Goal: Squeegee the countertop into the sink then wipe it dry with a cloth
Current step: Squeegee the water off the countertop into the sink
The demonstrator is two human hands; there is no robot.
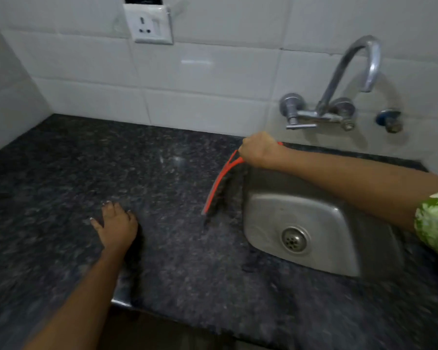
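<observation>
Squeegee, one, orange with a dark blade, lies on the counter just left of the sink, its blade running almost parallel to the sink's left rim and its handle end toward the sink's far left corner. The right hand grips that handle, fingers curled round it, the forearm crossing above the sink's far side; a green-and-white patterned sleeve shows past the sink's right side. The left hand rests flat on the counter well left of the sink, fingers spread and straight, holding nothing. The sink is a single steel basin set into the dark speckled stone, with one round drain near its middle. On the white tiled wall behind the sink one curved tap rises above the basin, with two round knobs at its base and one lever below them; one smaller blue-ringed valve sits on the wall to the tap's right. One white socket hangs on the wall high up and far left of the sink.
</observation>
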